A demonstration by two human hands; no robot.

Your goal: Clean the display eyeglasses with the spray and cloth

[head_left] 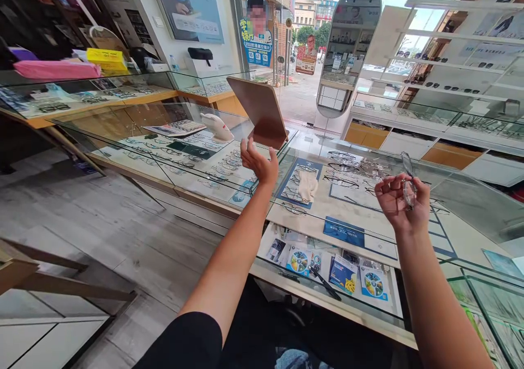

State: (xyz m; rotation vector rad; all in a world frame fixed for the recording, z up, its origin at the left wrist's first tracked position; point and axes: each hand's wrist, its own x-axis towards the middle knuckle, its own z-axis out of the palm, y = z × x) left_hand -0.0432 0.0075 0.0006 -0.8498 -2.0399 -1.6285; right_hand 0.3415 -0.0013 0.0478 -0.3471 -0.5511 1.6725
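Bright daylight thru shopfront glass (302,97); reflections on counter (477,197); upper L dim; edges stretched, wide-angle.

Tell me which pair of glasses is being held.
The glasses in the right hand, above the glass counter; neither hand holds the displayed pairs inside it.

Black short sleeve (180,341) — forearms (241,232) bare
The sleeve is plain, its hem (215,321) a soft curve; the left hand (260,164) and right hand (403,202) are bare too. Black cloth (248,322) covers the lap, with a mottled blue patch (292,359) low down — print or denim, I can't tell from here.
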